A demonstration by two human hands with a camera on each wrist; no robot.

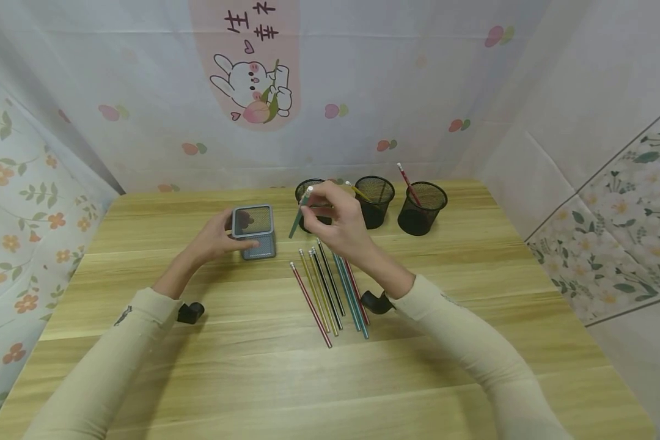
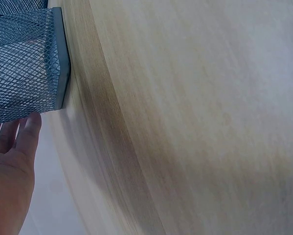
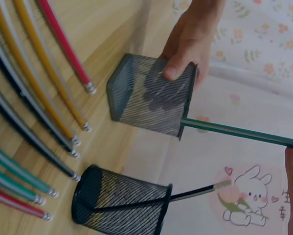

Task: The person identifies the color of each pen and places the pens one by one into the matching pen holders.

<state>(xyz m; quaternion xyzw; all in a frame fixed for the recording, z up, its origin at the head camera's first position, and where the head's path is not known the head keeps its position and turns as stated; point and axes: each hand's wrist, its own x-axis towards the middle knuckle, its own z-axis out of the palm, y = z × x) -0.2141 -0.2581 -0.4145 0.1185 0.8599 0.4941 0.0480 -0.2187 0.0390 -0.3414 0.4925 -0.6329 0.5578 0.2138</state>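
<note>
My left hand [image 1: 217, 237] grips a grey square mesh pen holder [image 1: 261, 246] standing on the table, thumb across its near side and fingers behind it. In the left wrist view, fingertips rest against the mesh wall [image 2: 24, 73]. My right hand [image 1: 338, 220] pinches a green pencil [image 1: 297, 221] near its white eraser end, with the lower end slanting down to the left. In the right wrist view, this pencil's [image 3: 234, 129] far end overlaps the rim of the square holder [image 3: 156, 98].
Red, yellow, black and blue-green pencils [image 1: 324, 287] lie side by side before the hands. Behind them stand three round black mesh cups: one partly hidden by my right hand, a middle cup [image 1: 378, 211] with a yellow pencil, and a right cup [image 1: 418, 220] with a red pencil.
</note>
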